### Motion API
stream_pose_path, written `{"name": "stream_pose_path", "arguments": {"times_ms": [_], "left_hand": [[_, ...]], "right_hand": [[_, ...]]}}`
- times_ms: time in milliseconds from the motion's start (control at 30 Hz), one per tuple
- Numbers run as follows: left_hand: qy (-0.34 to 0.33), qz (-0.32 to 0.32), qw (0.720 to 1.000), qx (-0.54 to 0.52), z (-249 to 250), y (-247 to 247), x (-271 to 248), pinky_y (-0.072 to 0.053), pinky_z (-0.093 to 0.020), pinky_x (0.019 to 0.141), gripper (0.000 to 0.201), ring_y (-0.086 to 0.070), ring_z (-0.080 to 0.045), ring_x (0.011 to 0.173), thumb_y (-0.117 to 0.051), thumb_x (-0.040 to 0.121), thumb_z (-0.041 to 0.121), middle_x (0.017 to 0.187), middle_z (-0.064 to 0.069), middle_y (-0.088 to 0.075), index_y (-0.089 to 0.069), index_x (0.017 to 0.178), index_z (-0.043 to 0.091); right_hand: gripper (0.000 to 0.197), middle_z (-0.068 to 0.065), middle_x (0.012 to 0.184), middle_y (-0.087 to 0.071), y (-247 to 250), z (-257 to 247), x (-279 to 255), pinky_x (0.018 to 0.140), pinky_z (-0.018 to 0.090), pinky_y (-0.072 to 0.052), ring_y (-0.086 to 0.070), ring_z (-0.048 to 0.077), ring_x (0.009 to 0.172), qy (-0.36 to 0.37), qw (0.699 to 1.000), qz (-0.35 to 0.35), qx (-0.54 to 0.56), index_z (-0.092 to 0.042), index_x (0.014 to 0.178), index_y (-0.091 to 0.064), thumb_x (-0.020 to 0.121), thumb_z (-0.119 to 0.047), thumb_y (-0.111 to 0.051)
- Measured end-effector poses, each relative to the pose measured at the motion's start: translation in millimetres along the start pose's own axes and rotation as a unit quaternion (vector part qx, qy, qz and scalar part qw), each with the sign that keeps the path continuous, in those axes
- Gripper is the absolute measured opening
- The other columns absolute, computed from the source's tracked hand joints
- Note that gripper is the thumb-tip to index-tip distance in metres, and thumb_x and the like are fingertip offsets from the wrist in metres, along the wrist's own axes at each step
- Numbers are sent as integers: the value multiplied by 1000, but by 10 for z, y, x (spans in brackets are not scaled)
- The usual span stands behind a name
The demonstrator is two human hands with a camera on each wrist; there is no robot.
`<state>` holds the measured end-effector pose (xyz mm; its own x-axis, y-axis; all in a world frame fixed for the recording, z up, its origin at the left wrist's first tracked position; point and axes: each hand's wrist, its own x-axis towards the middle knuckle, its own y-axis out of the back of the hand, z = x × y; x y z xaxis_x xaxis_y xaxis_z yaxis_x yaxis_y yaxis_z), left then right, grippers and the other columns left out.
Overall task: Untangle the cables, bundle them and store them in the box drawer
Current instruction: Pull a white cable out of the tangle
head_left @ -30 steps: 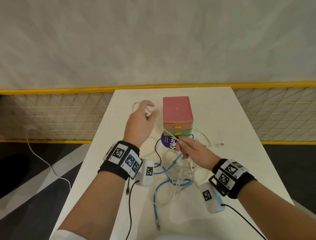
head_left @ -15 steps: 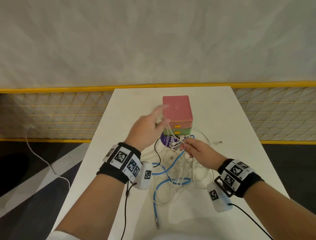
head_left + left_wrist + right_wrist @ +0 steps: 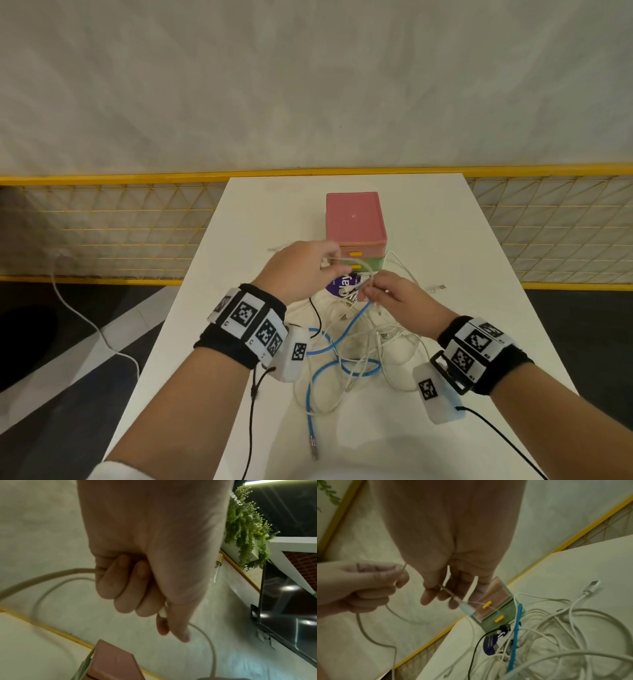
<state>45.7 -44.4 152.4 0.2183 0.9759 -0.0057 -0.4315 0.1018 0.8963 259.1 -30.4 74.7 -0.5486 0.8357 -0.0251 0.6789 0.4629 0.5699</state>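
While the left hand [image 3: 301, 270] curls its fingers round a loop of white cable [image 3: 51, 574] and the right hand [image 3: 394, 298] pinches a strand of the same cable just beside it, both work above the tangle [image 3: 359, 346] near the middle of the surface [image 3: 479, 240]; the box [image 3: 354, 222] stands just behind, toward the far edge, both drawers closed. A hard pull could, I judge, tighten the knot instead of freeing it, since the blue cable [image 3: 342, 339] threads through the white loops; the strand running close to the box front might catch on a yellow drawer handle [image 3: 356, 254] and drag the light box; a loose plug [image 3: 436, 287] near the right edge could whip off the surface.
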Motion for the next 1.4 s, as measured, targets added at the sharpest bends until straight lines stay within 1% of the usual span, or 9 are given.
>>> {"name": "stream_pose_path", "arguments": {"times_ms": [200,300,367,467,567,700,967,1067,1400], "left_hand": [[81,-5,997,-12,-226,91,-117,-48,-33,77,24,-59,-17,95,-57,89,50,97,4,-65,-55,78,29],[114,44,991,-55,-280,148,-190,-46,-32,73,32,-60,-18,89,-59,87,55,88,1,-62,-55,108,31],[136,90,981,-100,-283,186,-229,-48,-33,82,73,-57,-16,93,-64,83,55,87,2,-56,-29,143,33],[151,142,963,-175,-281,173,-275,-47,-31,79,87,-59,-18,80,-65,89,39,70,6,-50,-5,152,32],[147,163,956,-192,-343,88,-287,-45,-31,65,58,-52,-11,63,-53,97,27,66,5,-49,-24,147,27],[136,169,955,-203,-417,-71,-293,-38,-23,57,20,-47,-8,55,-44,101,25,63,5,-51,-57,115,18],[149,113,958,-216,-329,-270,-260,-35,-9,54,31,-45,-2,58,-35,103,29,67,15,-47,-59,99,9],[125,88,964,-216,-227,-325,-237,-35,-11,53,32,-44,-4,56,-35,104,29,65,13,-48,-60,98,9],[80,31,971,-225,-59,-500,-213,-29,-17,44,32,-37,-3,39,-37,103,29,51,13,-38,-62,99,8]], "right_hand": [[23,-9,74,-44,78,-164,126,70,25,-39,-46,12,74,-12,970,-13,-242,-19,94,-72,93,-32,-53],[24,-5,63,-54,150,-453,410,60,27,-36,-49,12,57,7,980,-4,-198,-8,87,-67,96,-22,-48],[23,7,91,-67,192,-653,650,72,34,-46,-61,22,76,25,987,36,-154,-10,113,-60,95,-16,-47],[72,1,137,-48,252,-931,866,96,38,-49,-59,27,112,18,995,15,-102,-28,150,-10,93,-3,-46],[64,4,146,-43,223,-851,894,107,28,-38,-45,20,131,26,996,11,-82,-23,146,-29,90,4,-45],[30,3,108,-66,119,-454,652,81,27,-46,-62,20,98,-24,977,-54,-204,-14,110,-65,89,-2,-47],[21,12,86,-69,-198,193,133,63,24,-49,-61,22,73,-209,898,-232,-310,0,92,-71,79,-16,-66],[26,11,94,-68,-333,294,59,78,31,-51,-63,26,86,-230,908,-199,-288,-6,89,-68,74,-26,-75],[20,4,93,-55,-493,384,-79,70,28,-40,-57,26,88,-270,943,-70,-180,-12,89,-51,78,-18,-66]]}}
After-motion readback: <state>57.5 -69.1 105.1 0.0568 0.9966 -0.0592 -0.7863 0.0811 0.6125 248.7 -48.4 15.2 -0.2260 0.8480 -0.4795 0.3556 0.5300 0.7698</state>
